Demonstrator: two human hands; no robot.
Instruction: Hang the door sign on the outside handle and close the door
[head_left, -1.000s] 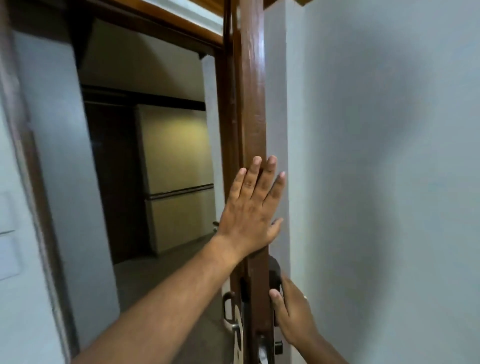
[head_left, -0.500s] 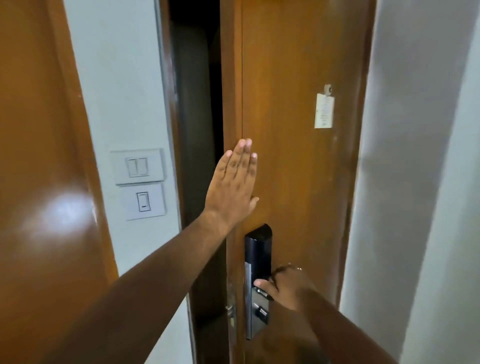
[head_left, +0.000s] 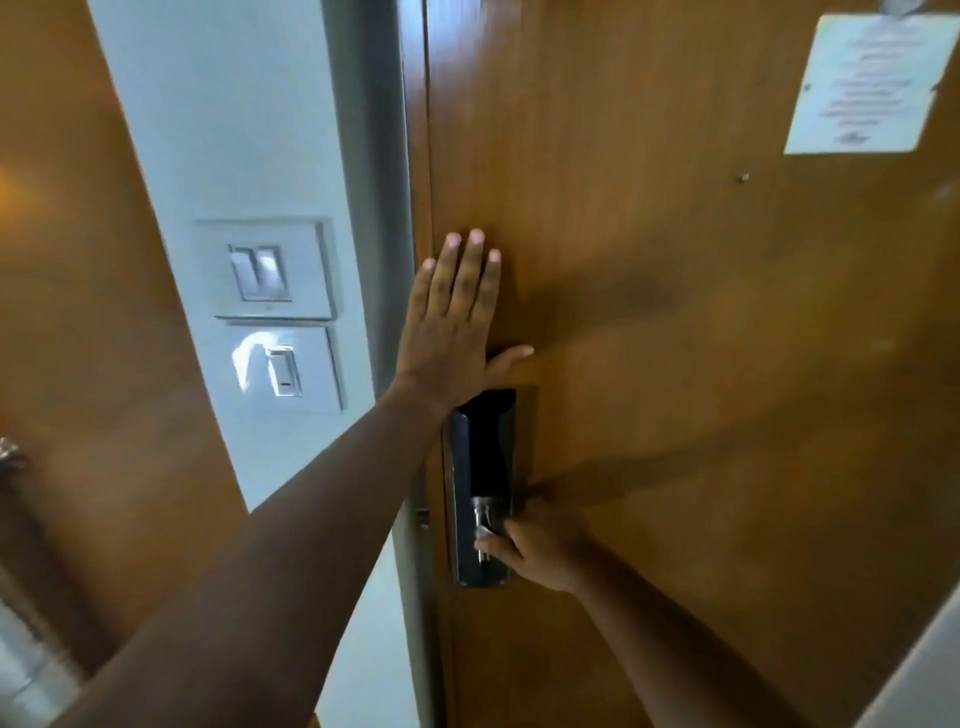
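Observation:
The brown wooden door fills the right of the head view, its edge lying against the grey frame with no gap showing. My left hand presses flat on the door near its edge, fingers spread upward. Below it sits the black lock plate with a silver inside handle. My right hand is wrapped around that handle. The door sign and the outside handle are hidden behind the door.
A white paper notice is stuck high on the door. Two white switch plates sit on the pale wall left of the frame. Another brown door with a metal handle stands at far left.
The door has swung from wide open to against its frame, and the dark gap has vanished. Both hands stayed on the door, the left flat above the lock, the right at the handle.

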